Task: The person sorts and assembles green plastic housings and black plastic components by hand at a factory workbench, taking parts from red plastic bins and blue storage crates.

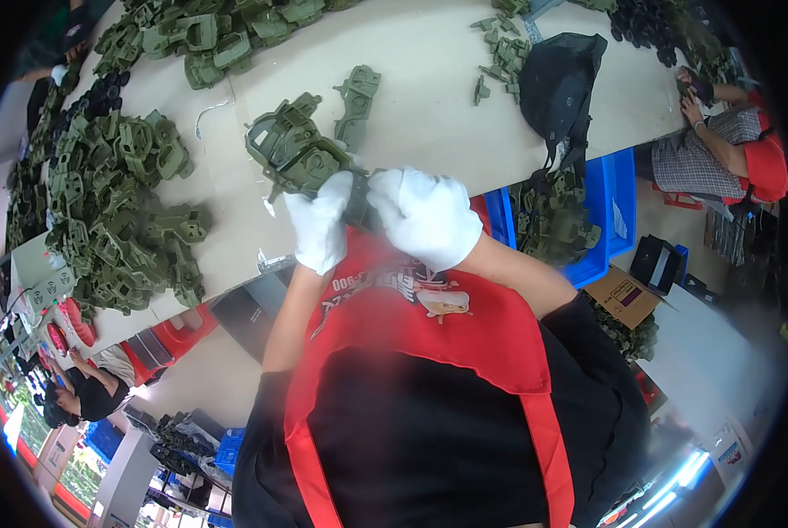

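Observation:
Both my hands wear white gloves and meet at the near edge of the table. My left hand [322, 224] is closed around the near end of a dark green moulded plastic part [359, 209]. From the other side, my right hand [425, 216] grips the same part, its fingers curled in; the gloves cover much of it. Just beyond my hands lie larger olive-green plastic housings [297, 141] with hollow, box-like recesses. Whether they touch the held part I cannot tell. A smaller flat green piece [357, 104] lies behind them.
A big heap of green parts [117, 202] covers the table's left, with another pile [209, 40] at the back. A black bag [563, 92] lies to the right, near small green pieces [506, 57]. Blue bins [621, 207] stand below the edge. A co-worker [728, 150] sits far right.

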